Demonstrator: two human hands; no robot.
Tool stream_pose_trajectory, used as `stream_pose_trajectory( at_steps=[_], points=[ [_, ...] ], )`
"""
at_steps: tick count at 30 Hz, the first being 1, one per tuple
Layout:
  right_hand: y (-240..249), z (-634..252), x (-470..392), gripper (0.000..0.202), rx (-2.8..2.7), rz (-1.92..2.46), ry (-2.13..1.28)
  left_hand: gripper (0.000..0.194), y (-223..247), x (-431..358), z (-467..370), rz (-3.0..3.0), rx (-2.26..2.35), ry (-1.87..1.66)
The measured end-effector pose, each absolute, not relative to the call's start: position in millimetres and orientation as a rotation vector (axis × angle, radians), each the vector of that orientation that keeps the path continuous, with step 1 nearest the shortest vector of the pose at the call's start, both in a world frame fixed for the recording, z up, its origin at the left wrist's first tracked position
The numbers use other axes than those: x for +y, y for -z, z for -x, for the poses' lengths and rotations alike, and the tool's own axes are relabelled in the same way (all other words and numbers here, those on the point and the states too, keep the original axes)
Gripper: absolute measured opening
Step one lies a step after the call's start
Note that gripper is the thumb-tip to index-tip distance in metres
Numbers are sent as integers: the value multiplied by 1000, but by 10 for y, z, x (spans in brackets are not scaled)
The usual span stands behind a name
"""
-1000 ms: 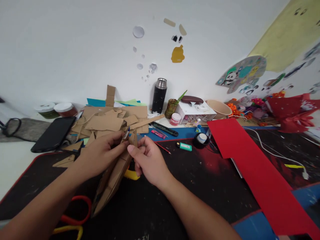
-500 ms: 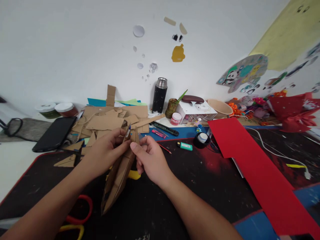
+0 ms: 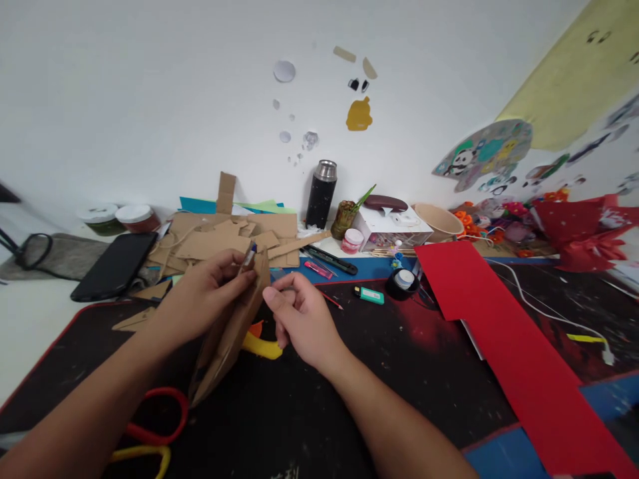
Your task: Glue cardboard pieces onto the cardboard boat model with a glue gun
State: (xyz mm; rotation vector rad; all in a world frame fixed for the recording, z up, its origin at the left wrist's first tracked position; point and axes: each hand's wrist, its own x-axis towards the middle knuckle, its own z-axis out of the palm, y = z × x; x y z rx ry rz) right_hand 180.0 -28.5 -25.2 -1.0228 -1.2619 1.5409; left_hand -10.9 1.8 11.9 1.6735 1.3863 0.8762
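Observation:
My left hand [image 3: 202, 293] grips a long, folded cardboard piece [image 3: 232, 346], narrow and pointed at its lower end, tilted above the dark mat. A small blue-tipped object [image 3: 251, 251] pokes up beside the fingers at its top; its kind is unclear. Just right of the cardboard's edge is my right hand [image 3: 304, 319], with thumb and fingers closed in a pinch. Whatever they hold, if anything, is too small to make out. Under the cardboard lies a yellow object [image 3: 262, 346] with an orange part, mostly hidden. Red handles [image 3: 157, 416] and yellow handles [image 3: 144, 459], seemingly of scissors, lie near my left forearm.
Cardboard scraps [image 3: 210, 243] pile up at the back, beside a black phone [image 3: 114, 266]. A thermos [image 3: 322, 193], a utility knife [image 3: 332, 259], a green lighter [image 3: 369, 295] and a black roll [image 3: 402, 283] stand or lie rightward. Red card [image 3: 514, 359] covers the right side.
The cardboard piece has turned so that its side wall faces me more, and its lower tip has shifted left and up. My right fingers have come away from its edge.

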Motion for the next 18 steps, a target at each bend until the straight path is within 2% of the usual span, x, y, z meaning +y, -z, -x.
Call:
stream_pose_trajectory(
  at_steps=[3,6,14,18],
  points=[
    [197,-1848,-309,32,-1455,1122,-1268,44,-215,54,235,-1495,1431,-976],
    [150,-1871,-349,29,-1804,1262,-991,44,-334,59,338,-1332,1471,-1060],
    [233,-1779,-445,53,-2488,1300,-588,35,-400,67,427,-1302,1398,-1075],
    [330,-1736,-460,59,-2625,1341,-483,45,-337,96,407,-1340,1316,-1065]
  ],
)
